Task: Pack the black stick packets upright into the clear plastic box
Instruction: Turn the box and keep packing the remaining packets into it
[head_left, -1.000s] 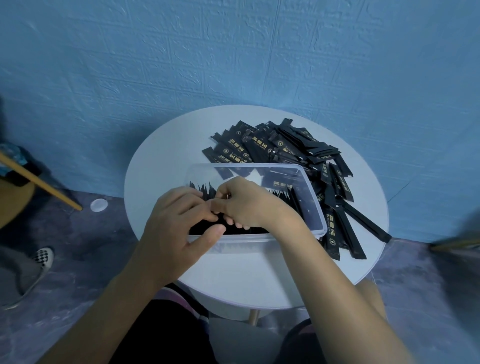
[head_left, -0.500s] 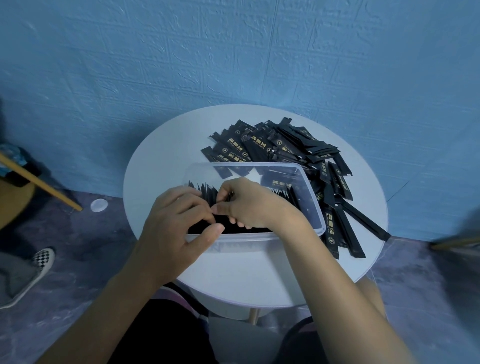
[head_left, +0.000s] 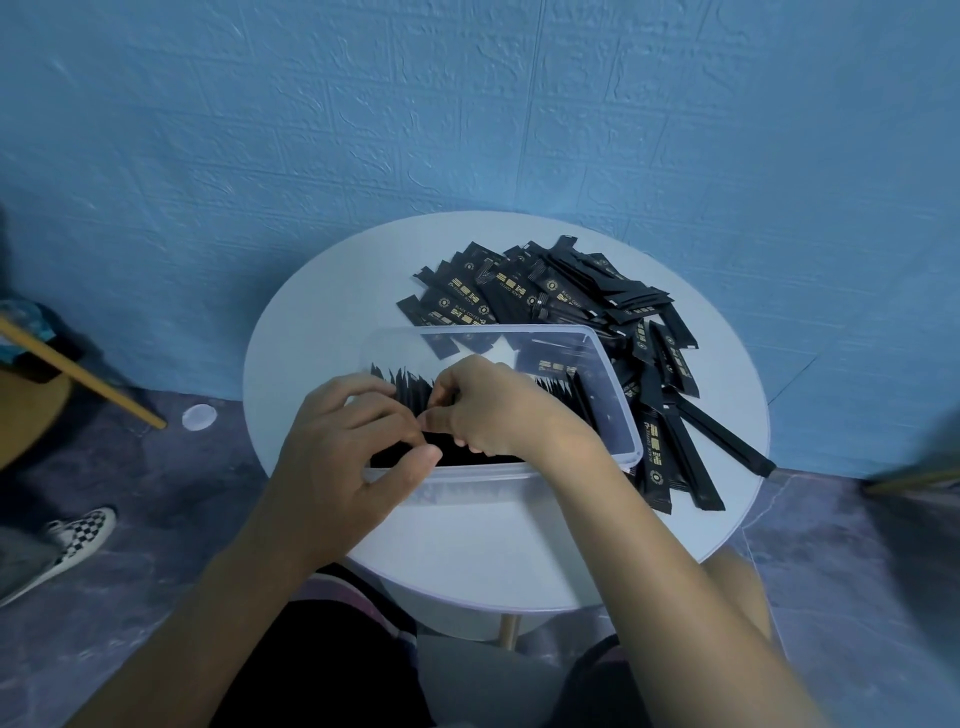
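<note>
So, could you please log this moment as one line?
left hand: holds upright packets | right hand: pinching them | clear box: part filled | loose pile: unpacked

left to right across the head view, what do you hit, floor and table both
checkered shoe → white round disc on the floor → left hand → right hand → loose black packets lying right of the clear box

Light dim and even, cold blue cast over all; source out of view. Brightest area: round white table (head_left: 322, 332); shadows soft-edged. Gold print on black stick packets (head_left: 519, 291) sharp at centre. Faint sheen on clear plastic box (head_left: 498, 470) rim. Seams of blue embossed wall (head_left: 467, 104) curve toward edges. At right edge, tan-and-dark shape (head_left: 919, 478) smeared; checkered shoe (head_left: 78, 535) soft.
</note>
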